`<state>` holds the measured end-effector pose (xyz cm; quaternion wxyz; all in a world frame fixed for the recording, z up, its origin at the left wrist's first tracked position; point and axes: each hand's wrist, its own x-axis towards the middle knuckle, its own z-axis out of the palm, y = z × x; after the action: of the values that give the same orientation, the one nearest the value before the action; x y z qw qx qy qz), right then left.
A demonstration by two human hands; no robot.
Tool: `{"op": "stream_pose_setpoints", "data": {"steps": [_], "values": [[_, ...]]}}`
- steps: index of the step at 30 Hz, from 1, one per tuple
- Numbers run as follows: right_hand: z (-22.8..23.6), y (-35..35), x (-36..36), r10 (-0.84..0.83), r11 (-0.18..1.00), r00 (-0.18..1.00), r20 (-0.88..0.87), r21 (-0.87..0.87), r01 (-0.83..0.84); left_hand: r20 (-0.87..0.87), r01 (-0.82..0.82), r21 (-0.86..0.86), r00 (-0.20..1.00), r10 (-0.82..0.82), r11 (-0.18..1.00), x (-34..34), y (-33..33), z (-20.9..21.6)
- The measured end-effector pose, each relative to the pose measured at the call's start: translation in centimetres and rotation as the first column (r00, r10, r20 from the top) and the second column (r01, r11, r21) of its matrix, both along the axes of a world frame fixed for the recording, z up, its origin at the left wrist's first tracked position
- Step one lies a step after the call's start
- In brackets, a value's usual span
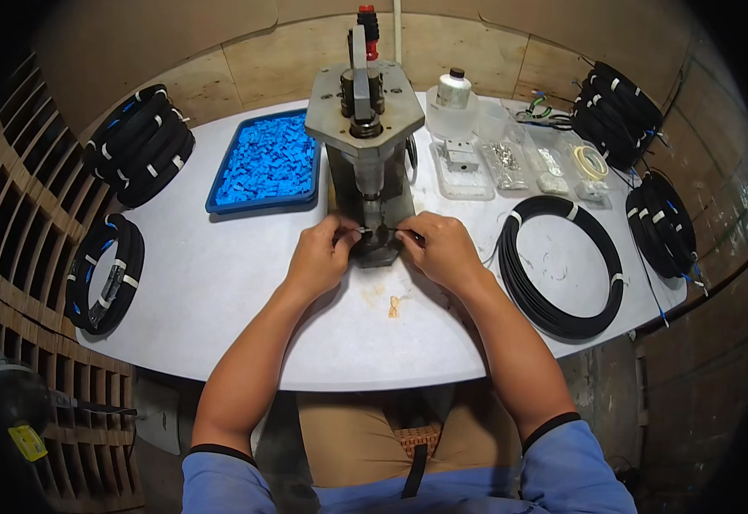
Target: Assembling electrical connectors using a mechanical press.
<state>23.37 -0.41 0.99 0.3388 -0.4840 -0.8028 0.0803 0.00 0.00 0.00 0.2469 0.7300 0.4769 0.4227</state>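
A bench press (361, 158) of grey metal stands at the middle of the table, its ram pointing down at a small base. Both hands work at the foot of that ram, one on each side. My left hand (321, 251) is closed in a pinch on a small silvery piece (363, 230), just left of the ram's tip. On the other side my right hand (440, 247) pinches what looks like the end of a thin black cable (418, 236), pointing in toward the press. What lies between the fingertips is too small to make out fully.
A blue tray (211, 206) of small blue pieces stands left of the press. To the right lie a large black cable coil (511, 278) and clear trays (466, 194) of small parts, with a white bottle (454, 91) behind. More coils (138, 158) line both sides.
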Motion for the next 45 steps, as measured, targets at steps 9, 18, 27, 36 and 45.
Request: {"op": "stream_pose_setpoints", "data": {"steps": [9, 18, 27, 36, 45], "values": [[0.2, -0.49, -0.34, -0.014, 1.0, 0.998, -0.063, -0.01, 0.014, -0.009, -0.013, -0.007, 1.0, 0.013, 1.0, 0.01, -0.03, -0.14], [0.58, -0.62, -0.42, -0.041, 0.998, 0.996, -0.078, -0.058, 0.036, 0.002, -0.016, 0.038, 1.0, 0.016, 0.999, 0.03, 0.14, -0.51], [0.18, -0.46, -0.35, -0.015, 1.0, 0.998, -0.057, -0.021, 0.014, 0.006, -0.025, 0.052, 1.0, 0.025, 0.998, 0.18, 0.13, -0.45], [0.5, -0.69, -0.63, -0.051, 0.997, 0.998, -0.027, -0.06, 0.05, -0.003, -0.035, 0.043, 0.999, 0.035, 0.998, 0.29, -0.09, -0.27], [0.23, -0.57, -0.75, -0.02, 1.0, 0.997, -0.08, -0.017, 0.019, -0.016, -0.047, 0.069, 0.999, 0.048, 0.997, 0.27, -0.03, -0.28]]}}
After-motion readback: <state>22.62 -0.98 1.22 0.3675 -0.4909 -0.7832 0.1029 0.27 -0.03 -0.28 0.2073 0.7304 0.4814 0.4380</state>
